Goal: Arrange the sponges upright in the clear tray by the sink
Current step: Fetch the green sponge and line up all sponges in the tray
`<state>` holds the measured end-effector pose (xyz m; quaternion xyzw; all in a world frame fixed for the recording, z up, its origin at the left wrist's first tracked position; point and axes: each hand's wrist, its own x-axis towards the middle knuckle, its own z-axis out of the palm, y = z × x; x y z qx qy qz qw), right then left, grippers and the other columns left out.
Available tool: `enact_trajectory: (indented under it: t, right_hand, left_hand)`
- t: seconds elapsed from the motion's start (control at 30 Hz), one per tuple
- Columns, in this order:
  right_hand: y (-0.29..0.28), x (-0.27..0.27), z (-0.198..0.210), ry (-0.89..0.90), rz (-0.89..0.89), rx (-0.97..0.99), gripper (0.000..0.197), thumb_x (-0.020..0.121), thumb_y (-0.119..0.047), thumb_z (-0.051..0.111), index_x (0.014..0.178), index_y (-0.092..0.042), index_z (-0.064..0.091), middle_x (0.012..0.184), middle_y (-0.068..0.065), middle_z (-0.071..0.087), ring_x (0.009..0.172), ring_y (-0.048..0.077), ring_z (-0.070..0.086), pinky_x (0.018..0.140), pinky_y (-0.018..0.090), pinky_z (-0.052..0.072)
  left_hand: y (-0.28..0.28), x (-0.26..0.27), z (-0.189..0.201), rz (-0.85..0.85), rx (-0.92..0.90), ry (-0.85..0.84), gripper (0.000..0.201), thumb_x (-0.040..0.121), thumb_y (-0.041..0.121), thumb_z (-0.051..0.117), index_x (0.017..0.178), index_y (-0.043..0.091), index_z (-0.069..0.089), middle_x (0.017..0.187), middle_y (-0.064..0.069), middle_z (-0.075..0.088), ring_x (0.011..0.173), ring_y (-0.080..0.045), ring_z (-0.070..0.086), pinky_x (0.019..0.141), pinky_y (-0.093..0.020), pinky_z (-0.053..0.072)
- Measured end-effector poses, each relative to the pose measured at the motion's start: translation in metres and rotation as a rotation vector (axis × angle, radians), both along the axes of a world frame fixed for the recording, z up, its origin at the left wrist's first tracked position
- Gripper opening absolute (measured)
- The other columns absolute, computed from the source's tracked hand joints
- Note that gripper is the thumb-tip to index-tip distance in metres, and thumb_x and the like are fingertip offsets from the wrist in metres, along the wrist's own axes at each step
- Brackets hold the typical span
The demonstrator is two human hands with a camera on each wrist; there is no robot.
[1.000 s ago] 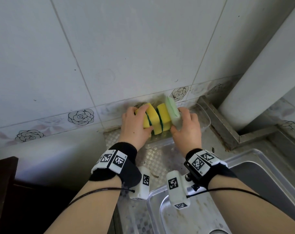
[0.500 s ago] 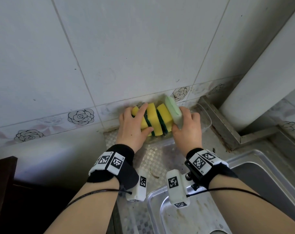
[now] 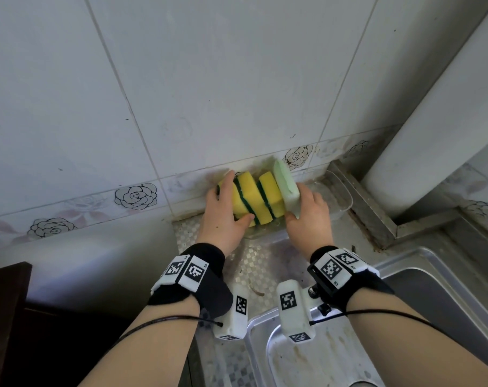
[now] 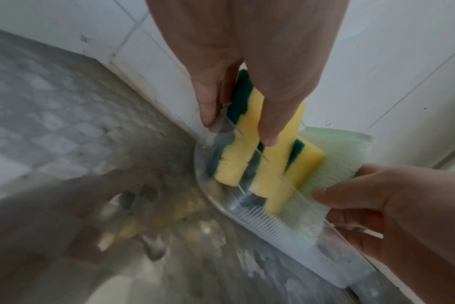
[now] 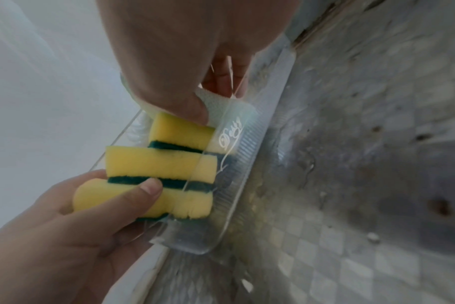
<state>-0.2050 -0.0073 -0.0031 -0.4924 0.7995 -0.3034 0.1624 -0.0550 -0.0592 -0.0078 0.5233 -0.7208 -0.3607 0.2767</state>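
1. Four sponges stand on edge in the tray (image 3: 344, 198), which sits on the counter (image 3: 268, 263) against the wall (image 3: 237, 79), just beside the sink (image 3: 404, 317): three yellow sponges (image 3: 251, 201) with green scrub layers, and one pale sponge (image 3: 286, 184) at the right end.
2. The left hand (image 3: 223, 216) grips the leftmost yellow one, fingers over its top and thumb at its near edge; I judge it works as a stop, so the row cannot fall to the left.
3. The right hand (image 3: 307, 216) pinches the pale sponge, thumb on one face and fingers behind it (seen best in the right wrist view), probably to press it straight against its neighbour.
4. The pack leans a little, so the squeezing from both ends seems meant to bring it upright.
5. The right part of the tray holds no sponge, so the row has no support there and may tip when released.
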Motion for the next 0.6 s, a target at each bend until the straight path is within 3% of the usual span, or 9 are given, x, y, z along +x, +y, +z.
enact_trajectory:
  t: [0.13,0.27,0.37,0.47,0.6]
  right_hand:
    - [0.001,-0.003,0.001,-0.020,-0.015,0.009,0.070,0.079,-0.002,0.053,0.143,-0.012,0.026,0.140,0.018,0.039,0.129,0.036,0.034,0.108,0.044,0.029]
    - [0.003,-0.003,0.004,-0.064,-0.027,0.017,0.075,0.078,-0.001,0.053,0.145,-0.014,0.021,0.144,0.017,0.035,0.133,0.035,0.032,0.110,0.045,0.028]
    - [0.005,-0.004,0.006,-0.079,-0.025,0.016,0.076,0.077,0.001,0.052,0.145,-0.015,0.020,0.143,0.016,0.036,0.130,0.034,0.035,0.108,0.045,0.032]
    - [0.009,-0.005,0.009,-0.100,-0.025,0.008,0.078,0.077,0.003,0.051,0.145,-0.016,0.020,0.143,0.016,0.035,0.130,0.034,0.036,0.107,0.044,0.032]
    - [0.016,-0.005,0.018,-0.124,-0.038,0.001,0.079,0.075,0.006,0.049,0.145,-0.015,0.020,0.142,0.017,0.034,0.129,0.033,0.037,0.103,0.039,0.034]
  left_hand:
    - [0.003,0.003,-0.001,0.012,-0.009,0.030,0.094,0.078,0.015,0.072,0.150,0.029,0.012,0.144,-0.013,0.032,0.130,-0.024,0.038,0.107,-0.031,0.033]
    - [0.004,0.004,0.000,0.006,-0.024,0.035,0.095,0.077,0.016,0.072,0.149,0.029,0.012,0.142,-0.012,0.034,0.127,-0.026,0.042,0.106,-0.034,0.037]
    - [0.004,0.004,0.001,0.005,-0.034,0.036,0.093,0.078,0.016,0.072,0.149,0.028,0.014,0.142,-0.013,0.035,0.128,-0.024,0.039,0.103,-0.029,0.035]
    - [0.007,0.004,0.005,0.013,-0.045,0.036,0.090,0.078,0.020,0.072,0.149,0.027,0.016,0.143,-0.012,0.035,0.129,-0.024,0.039,0.107,-0.037,0.038]
    - [0.009,0.006,0.010,0.039,-0.046,0.014,0.083,0.083,0.032,0.066,0.149,0.025,0.016,0.149,-0.010,0.031,0.136,-0.022,0.033,0.109,-0.030,0.027]
